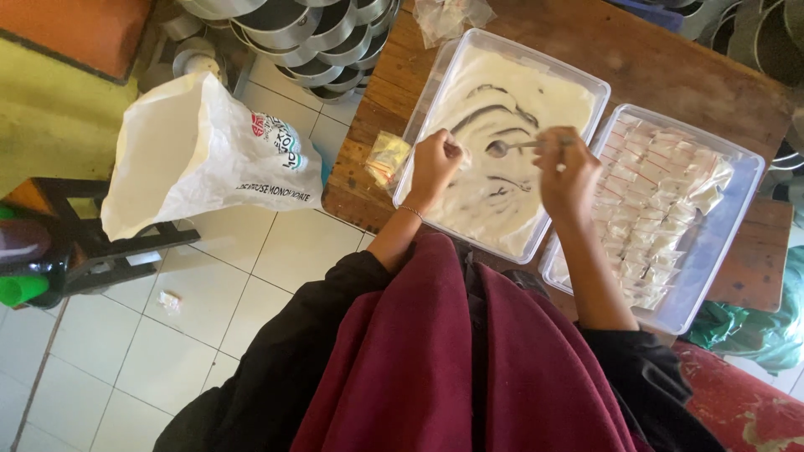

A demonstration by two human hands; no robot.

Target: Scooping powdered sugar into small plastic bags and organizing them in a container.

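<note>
Powder lies thin across the clear tub in front of me, white and spread out, with dark swirls where the bottom shows through, so a good part of it looks scooped away already. My right hand is pinched shut on the handle of a small metal spoon, whose bowl hangs just over the powder near the middle of the tub. My left hand is curled closed over the near left part of the tub; it seems to hold a little packet, but I cannot tell for sure. Just beside, on my right, a second clear tub is packed with rows of small filled packets, and only a strip along its right side is bare. A few empty little bags lie on the wooden table to the left of the powder tub. By my judgement most of the filling is done, with a thin layer of powder left.
</note>
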